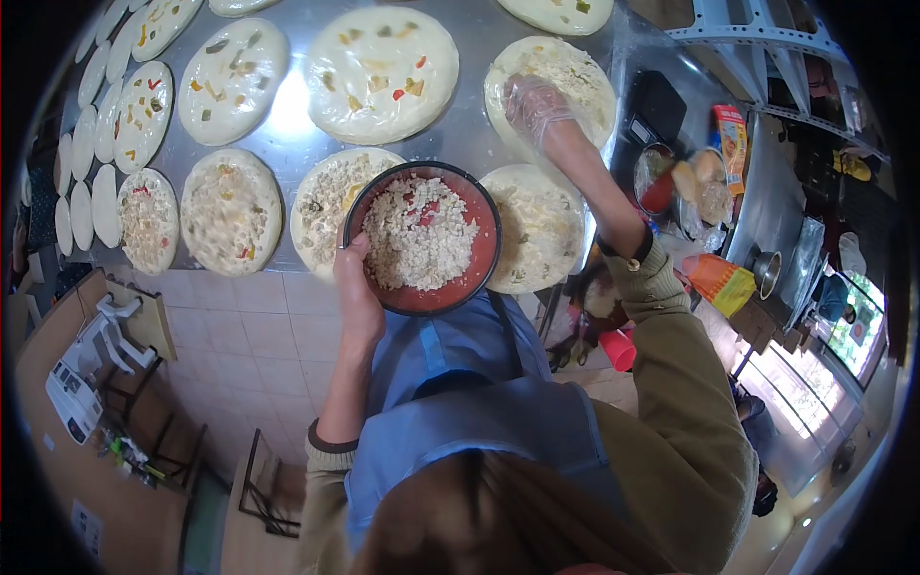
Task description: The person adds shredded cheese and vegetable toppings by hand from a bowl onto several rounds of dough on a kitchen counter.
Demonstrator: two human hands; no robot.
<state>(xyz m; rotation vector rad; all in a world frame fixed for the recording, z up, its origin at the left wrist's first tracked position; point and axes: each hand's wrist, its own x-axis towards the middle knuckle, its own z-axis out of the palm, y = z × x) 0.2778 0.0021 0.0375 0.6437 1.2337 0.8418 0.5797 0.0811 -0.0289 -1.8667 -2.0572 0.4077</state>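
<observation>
My left hand (356, 287) grips the near left rim of a red bowl with a black edge (484, 257). Pale crumbly topping (422, 235) fills much of it. My right hand (539, 107), in a clear plastic glove, is over the upper-right dough round (580, 81), which bears crumbs. Its fingers point down at the dough and are too blurred to tell apart. Just right of the bowl lies another topped round (532, 230). Partly behind the bowl, on its left, is a round with crumbs and yellow pieces (321, 206).
More dough rounds with colourful pieces (383, 72) cover the metal table (287, 144) leftward. To the right are a black scale (656, 107), a container with red contents (655, 182), an orange packet (730, 144) and a metal pot (767, 273). Chairs (259, 489) stand lower left.
</observation>
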